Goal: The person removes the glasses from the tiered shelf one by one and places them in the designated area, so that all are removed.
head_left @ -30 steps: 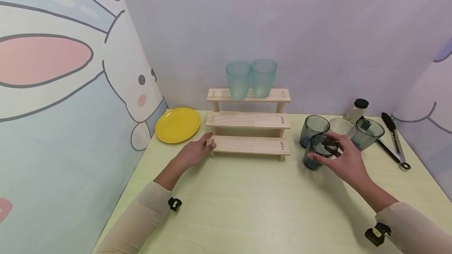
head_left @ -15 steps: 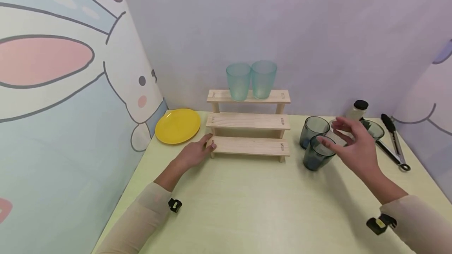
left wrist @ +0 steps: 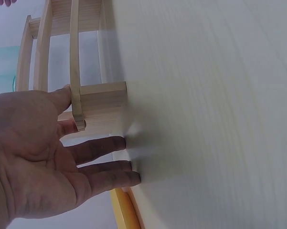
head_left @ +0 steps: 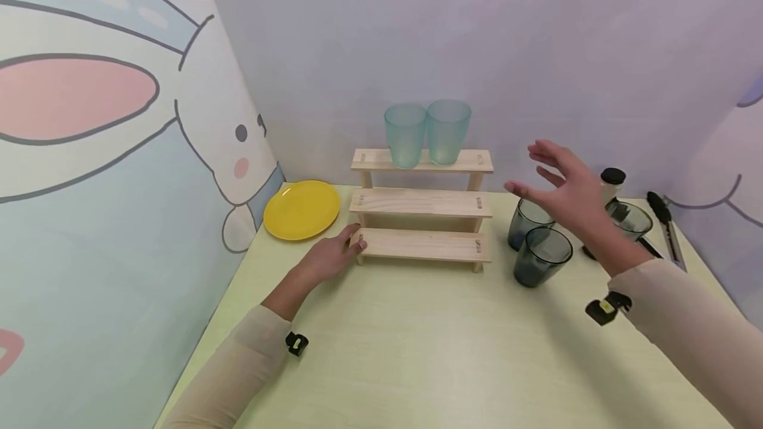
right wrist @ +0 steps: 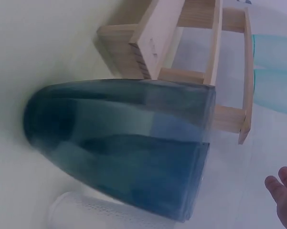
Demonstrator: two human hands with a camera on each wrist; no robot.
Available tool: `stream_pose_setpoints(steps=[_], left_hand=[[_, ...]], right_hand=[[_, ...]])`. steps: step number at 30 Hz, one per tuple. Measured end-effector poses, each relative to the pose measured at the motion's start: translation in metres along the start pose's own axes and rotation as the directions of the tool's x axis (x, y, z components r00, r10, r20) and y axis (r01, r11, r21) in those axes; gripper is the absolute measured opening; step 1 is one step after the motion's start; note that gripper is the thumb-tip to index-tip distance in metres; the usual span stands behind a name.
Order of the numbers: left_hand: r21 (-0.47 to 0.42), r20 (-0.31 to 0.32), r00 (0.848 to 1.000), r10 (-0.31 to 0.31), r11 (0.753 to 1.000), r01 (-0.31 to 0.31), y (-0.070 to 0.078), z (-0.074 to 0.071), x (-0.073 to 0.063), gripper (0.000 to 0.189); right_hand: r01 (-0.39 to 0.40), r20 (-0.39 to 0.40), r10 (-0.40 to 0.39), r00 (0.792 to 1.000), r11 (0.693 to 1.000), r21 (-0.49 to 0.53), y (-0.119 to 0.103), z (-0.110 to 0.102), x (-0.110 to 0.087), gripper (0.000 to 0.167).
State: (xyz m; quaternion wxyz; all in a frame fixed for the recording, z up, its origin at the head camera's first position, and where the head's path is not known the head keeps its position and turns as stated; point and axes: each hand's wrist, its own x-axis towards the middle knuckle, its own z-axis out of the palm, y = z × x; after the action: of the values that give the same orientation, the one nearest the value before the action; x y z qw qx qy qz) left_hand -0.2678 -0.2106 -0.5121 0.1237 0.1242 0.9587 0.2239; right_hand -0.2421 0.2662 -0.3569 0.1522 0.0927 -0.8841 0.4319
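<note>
A three-step wooden shelf rack (head_left: 420, 243) stands near the back wall. My left hand (head_left: 328, 258) pinches the left end of its lowest plank, thumb above and index finger beneath in the left wrist view; the other fingers (left wrist: 105, 181) reach toward the tabletop. Two frosted teal glasses (head_left: 405, 138) stand side by side on the top step. My right hand (head_left: 566, 187) hovers with nothing in it, thumb and fingers spread apart. Below it stand a nearer smoky grey glass (head_left: 541, 258) and a farther grey glass (head_left: 527, 225), the farther one partly hidden by the hand.
A yellow plate (head_left: 302, 210) lies left of the rack by the patterned wall. To the far right are another grey glass (head_left: 630, 218), a black-lidded jar (head_left: 612, 177) and black-tipped tongs (head_left: 666, 227). A white textured cup (right wrist: 100, 212) shows in the right wrist view.
My right hand has let go of the nearer grey glass, drawn back from it, then risen up and away toward the wall. The left hand keeps its place on the rack.
</note>
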Motion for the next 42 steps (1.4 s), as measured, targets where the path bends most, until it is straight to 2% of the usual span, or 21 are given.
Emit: stream_pose_setpoints(steps=[2,5,9,12,16,18,19,23,27,28,34,35,39,42], left_hand=[[-0.017,0.012,1.000,-0.021,1.000,0.021,0.005,-0.004,-0.003,0.087],[-0.005,0.013,0.999,-0.033,0.999,0.033,0.004,-0.003,-0.001,0.088],[-0.011,0.023,0.999,-0.040,0.999,0.040,0.016,-0.013,-0.012,0.086],[-0.040,0.050,0.997,-0.064,0.997,0.066,0.037,-0.026,-0.027,0.079],[-0.027,0.041,0.996,-0.074,0.997,0.075,0.043,-0.029,-0.033,0.074],[-0.024,0.032,0.997,-0.064,0.998,0.065,0.026,-0.018,-0.019,0.082],[-0.025,0.035,0.997,-0.063,0.998,0.064,0.022,-0.017,-0.016,0.084],[-0.019,0.024,0.999,-0.041,0.999,0.041,-0.014,0.006,0.011,0.101],[-0.009,0.020,0.998,-0.053,0.999,0.053,-0.018,0.011,0.015,0.100],[-0.002,0.017,0.999,-0.042,0.999,0.042,-0.012,0.007,0.009,0.098],[0.005,0.010,0.999,-0.034,0.999,0.034,-0.003,0.002,0.003,0.090],[-0.001,0.015,0.999,-0.045,0.999,0.045,-0.006,0.004,0.007,0.091],[-0.011,0.016,0.999,-0.049,0.999,0.049,-0.007,0.004,0.007,0.095],[-0.012,0.010,0.998,-0.059,0.998,0.059,-0.011,0.008,0.011,0.098]], right_hand=[[-0.001,0.016,0.001,1.000,1.000,0.003,-0.005,0.005,0.011,0.097],[0.003,0.027,-0.004,1.000,1.000,0.025,-0.011,0.012,0.026,0.100],[0.001,0.032,-0.003,0.999,0.998,0.060,-0.017,0.023,0.043,0.103],[-0.010,0.043,0.006,0.999,0.997,0.080,-0.022,0.031,0.056,0.106],[-0.029,0.068,0.021,0.997,0.992,0.124,-0.029,0.041,0.070,0.111],[-0.039,0.080,0.027,0.996,0.987,0.153,-0.032,0.047,0.076,0.113],[-0.047,0.085,0.033,0.996,0.985,0.163,-0.033,0.050,0.079,0.114],[-0.076,0.105,0.056,0.993,0.976,0.206,-0.038,0.061,0.089,0.117],[-0.099,0.112,0.073,0.991,0.963,0.250,-0.043,0.071,0.098,0.117],[-0.104,0.115,0.077,0.990,0.961,0.258,-0.044,0.073,0.100,0.117],[-0.150,0.143,0.116,0.983,0.954,0.258,-0.052,0.083,0.110,0.118],[-0.158,0.148,0.123,0.981,0.954,0.254,-0.054,0.083,0.112,0.119],[-0.179,0.172,0.139,0.975,0.955,0.239,-0.058,0.085,0.118,0.120],[-0.168,0.182,0.123,0.976,0.952,0.254,-0.059,0.086,0.121,0.115]])
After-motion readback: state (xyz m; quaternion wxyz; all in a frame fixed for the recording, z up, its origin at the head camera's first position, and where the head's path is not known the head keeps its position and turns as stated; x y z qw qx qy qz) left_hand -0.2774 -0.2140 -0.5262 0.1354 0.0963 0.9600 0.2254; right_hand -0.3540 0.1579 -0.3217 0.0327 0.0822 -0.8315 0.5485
